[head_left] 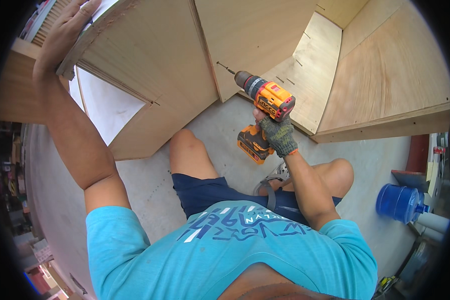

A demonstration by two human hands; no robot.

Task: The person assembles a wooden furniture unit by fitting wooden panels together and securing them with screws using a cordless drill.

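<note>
My gloved right hand (276, 131) is wrapped round the handle of a yellow, black and red cordless drill (270, 95). A long screw (224, 66) lines up with the drill's bit, its far end at a seam between plywood panels. Raised at the upper left, my bare left hand (67, 30) grips the outer edge of a plywood panel (145, 55); its fingertips are partly cut off by the picture's rim. Another plywood panel (250, 32) meets this one at the seam.
A plywood side (390, 75) stands at the right, and several nails or screws stick out of the inner boards (315, 65). My bent knees (185, 142) are close below the wood. On the grey floor (150, 185), a blue water jug (397, 202) lies at the far right.
</note>
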